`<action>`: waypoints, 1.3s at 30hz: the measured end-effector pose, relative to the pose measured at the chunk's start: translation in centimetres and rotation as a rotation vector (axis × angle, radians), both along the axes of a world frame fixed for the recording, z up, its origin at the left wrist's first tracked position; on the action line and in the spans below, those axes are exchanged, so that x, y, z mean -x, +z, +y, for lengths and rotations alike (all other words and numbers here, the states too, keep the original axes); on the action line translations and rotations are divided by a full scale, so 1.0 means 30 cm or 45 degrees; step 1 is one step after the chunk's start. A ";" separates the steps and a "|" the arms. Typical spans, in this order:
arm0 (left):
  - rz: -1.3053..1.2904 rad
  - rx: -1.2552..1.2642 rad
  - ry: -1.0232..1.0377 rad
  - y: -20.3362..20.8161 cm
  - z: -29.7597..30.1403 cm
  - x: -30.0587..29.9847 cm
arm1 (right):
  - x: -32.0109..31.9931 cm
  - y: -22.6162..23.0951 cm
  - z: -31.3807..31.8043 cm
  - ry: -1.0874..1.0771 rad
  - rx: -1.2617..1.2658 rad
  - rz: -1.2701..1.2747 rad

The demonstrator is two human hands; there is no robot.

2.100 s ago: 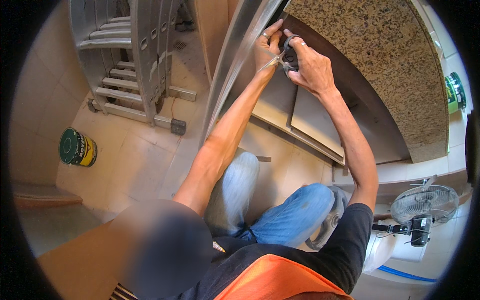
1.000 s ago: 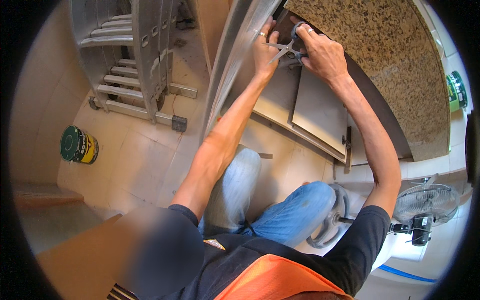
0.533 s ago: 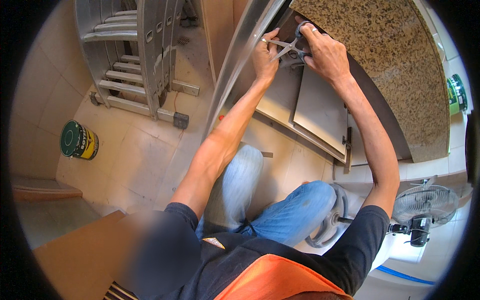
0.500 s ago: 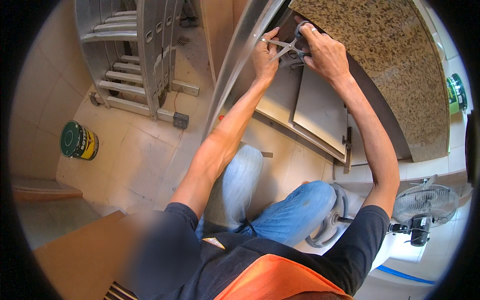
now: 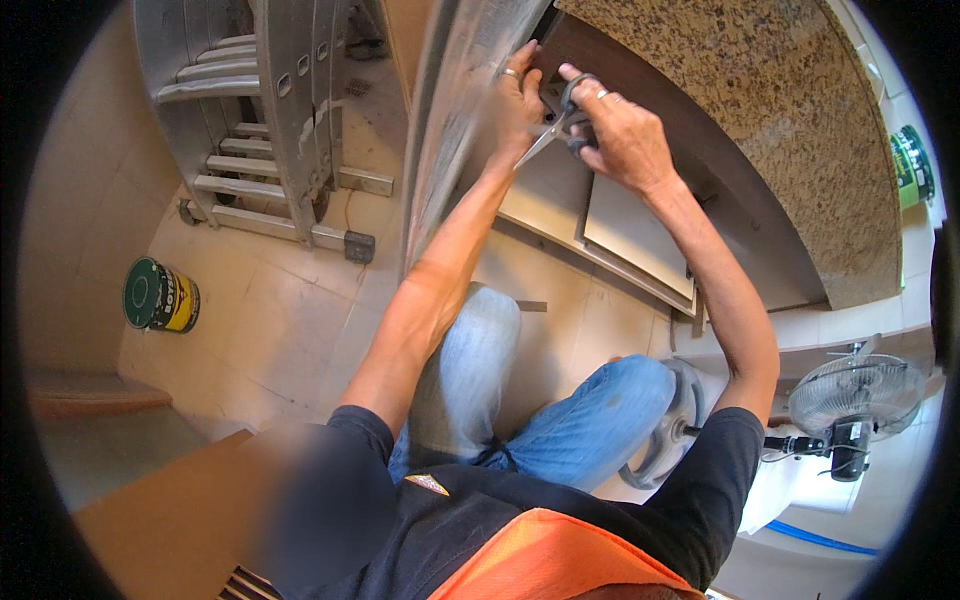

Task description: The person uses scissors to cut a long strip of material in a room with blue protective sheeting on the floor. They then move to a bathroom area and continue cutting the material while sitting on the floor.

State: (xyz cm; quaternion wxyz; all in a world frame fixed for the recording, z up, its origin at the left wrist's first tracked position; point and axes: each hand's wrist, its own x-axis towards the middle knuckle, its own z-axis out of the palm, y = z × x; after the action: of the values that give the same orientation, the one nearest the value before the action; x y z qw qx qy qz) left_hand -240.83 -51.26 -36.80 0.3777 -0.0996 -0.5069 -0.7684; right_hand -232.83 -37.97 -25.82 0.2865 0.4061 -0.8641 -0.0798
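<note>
My right hand (image 5: 627,140) grips a pair of scissors (image 5: 550,138) with dark handles, fingers through the loops. Their metal blades look nearly together and point down toward my left wrist. My left hand (image 5: 518,105), ring on one finger, reaches up beside the dark edge under the stone counter. Its forefinger is stretched out and its thumb stands apart; the other fingers are partly hidden and blurred. I see nothing held in it. Both hands are in front of the dark curved panel (image 5: 700,150) below the speckled granite countertop (image 5: 770,110).
A long metal-edged panel (image 5: 440,130) rises left of my left arm. Beyond it stands an aluminium ladder (image 5: 275,110), with a green-lidded bucket (image 5: 145,293) on the tiled floor. Pale cabinet boards (image 5: 635,230) lie beneath my hands. At right are a fan (image 5: 855,400) and a grey wheel (image 5: 665,430).
The scissors, blades spread before, are now nearly closed and have moved down and left with my right hand. My left hand has shifted slightly left. The whole view has turned a little.
</note>
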 end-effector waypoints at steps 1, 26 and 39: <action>-0.097 0.168 0.146 -0.010 -0.002 0.000 | -0.011 -0.035 0.009 -0.030 -0.025 -0.072; 0.093 0.097 0.130 -0.017 0.022 0.002 | -0.039 -0.517 0.289 -0.569 0.799 -1.451; 0.035 0.072 0.078 -0.041 0.018 0.043 | -0.098 -0.792 0.490 -0.601 0.829 -1.988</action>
State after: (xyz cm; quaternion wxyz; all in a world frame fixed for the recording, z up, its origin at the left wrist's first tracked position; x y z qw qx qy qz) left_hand -242.13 -50.72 -38.04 0.4051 -0.1052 -0.5261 -0.7403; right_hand -229.90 -23.27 -49.58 -0.3089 0.0535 -0.8545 0.4142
